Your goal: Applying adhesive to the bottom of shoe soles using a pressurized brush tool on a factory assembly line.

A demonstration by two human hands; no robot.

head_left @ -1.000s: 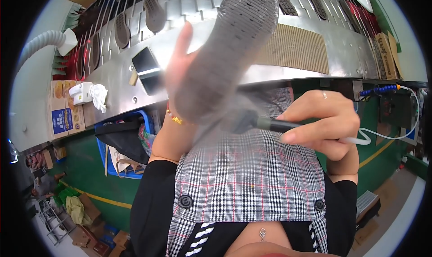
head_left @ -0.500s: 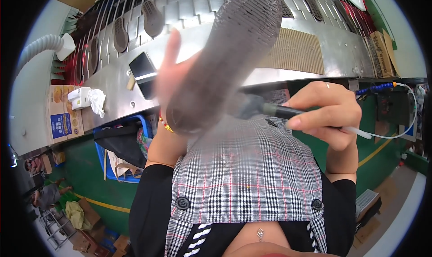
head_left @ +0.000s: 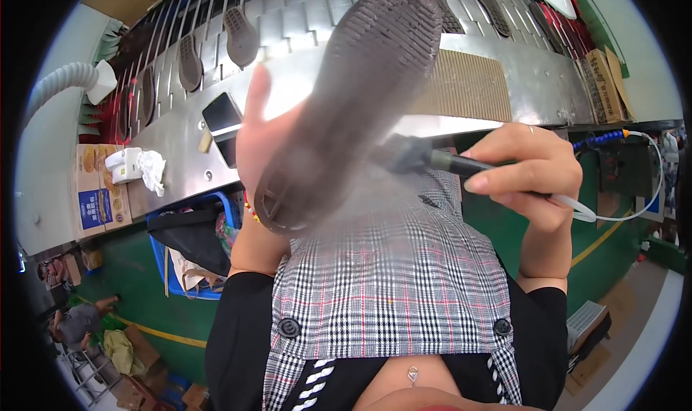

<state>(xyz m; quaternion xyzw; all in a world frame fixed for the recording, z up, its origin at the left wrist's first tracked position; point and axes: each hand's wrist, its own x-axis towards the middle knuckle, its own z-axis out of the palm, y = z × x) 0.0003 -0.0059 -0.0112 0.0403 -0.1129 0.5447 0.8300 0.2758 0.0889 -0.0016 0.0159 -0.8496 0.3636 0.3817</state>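
Note:
A long dark brown shoe sole is raised over the front edge of the metal bench, its ridged toe end pointing away and its heel toward me. My left hand holds it from behind at the left; the thumb sticks out and the other fingers are hidden by the sole. In my right hand is a black-handled brush, pinched between thumb and fingers. Its dark, blurred bristle head is at the sole's right edge; whether they touch I cannot tell. A thin white tube trails from the brush's rear end.
Several brown soles lie on the slatted metal conveyor behind. On the bench are corrugated cardboard, a phone and a tissue pack. A blue basket stands below at left; a white ribbed hose reaches in.
The sole's heel has moved slightly left and toward me, and my left hand with it. The brush stays near the sole's right edge, still in my right hand.

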